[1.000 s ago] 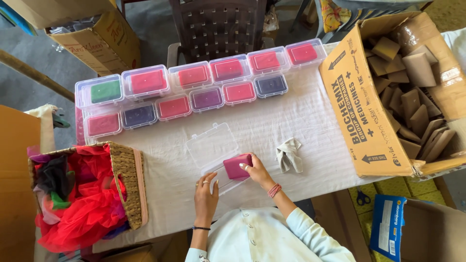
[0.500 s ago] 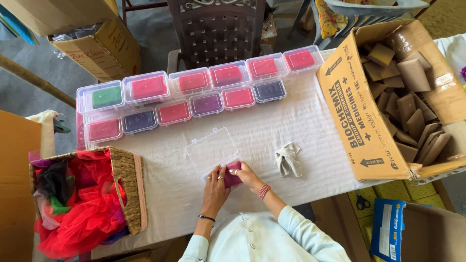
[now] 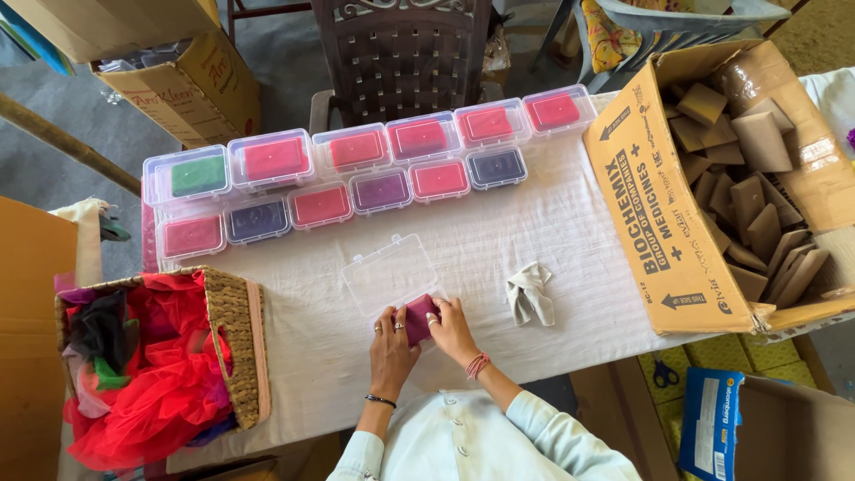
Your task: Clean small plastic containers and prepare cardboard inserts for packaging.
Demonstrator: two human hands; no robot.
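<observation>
White-clothed worktop (image 3: 579, 240), filled clear boxes (image 3: 356, 169) in two rows at the far side. I see left hand (image 3: 392, 343) and right hand (image 3: 451, 325) both gripping a magenta folded cloth (image 3: 419, 318) at the near edge, touching an empty clear box (image 3: 389, 273).

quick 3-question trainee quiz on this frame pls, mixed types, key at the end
1. True or false: both hands, left hand and right hand, touch the magenta fabric piece.
2. The open clear plastic box lies: A) in the wicker basket B) on the white tablecloth C) in the cardboard box.
3. What colour is the single odd filling at the back row's left end, in the green-filled box?

Key: 1 true; 2 B; 3 green.
</observation>
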